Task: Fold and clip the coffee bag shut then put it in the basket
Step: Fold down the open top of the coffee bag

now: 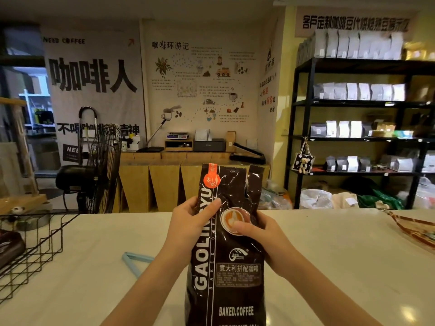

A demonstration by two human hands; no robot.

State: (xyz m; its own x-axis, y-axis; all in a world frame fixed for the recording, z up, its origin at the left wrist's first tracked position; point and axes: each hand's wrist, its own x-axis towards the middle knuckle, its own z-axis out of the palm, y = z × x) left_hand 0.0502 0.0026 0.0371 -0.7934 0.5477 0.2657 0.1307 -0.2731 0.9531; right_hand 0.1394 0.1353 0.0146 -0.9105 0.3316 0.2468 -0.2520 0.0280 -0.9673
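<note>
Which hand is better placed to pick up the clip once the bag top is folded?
Left, probably. The light blue clip lies on the counter just left of the left hand's forearm, while the right hand grips the coffee bag on the far side.

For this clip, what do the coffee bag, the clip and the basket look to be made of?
Coffee bag: glossy plastic or foil laminate, judging by its crinkles and sheen. Clip: pale blue, smooth and matte, probably plastic. Basket: thin black metal wire, bent into an open grid pattern. Both hands, left hand and right hand, hold the bag upright.
</note>
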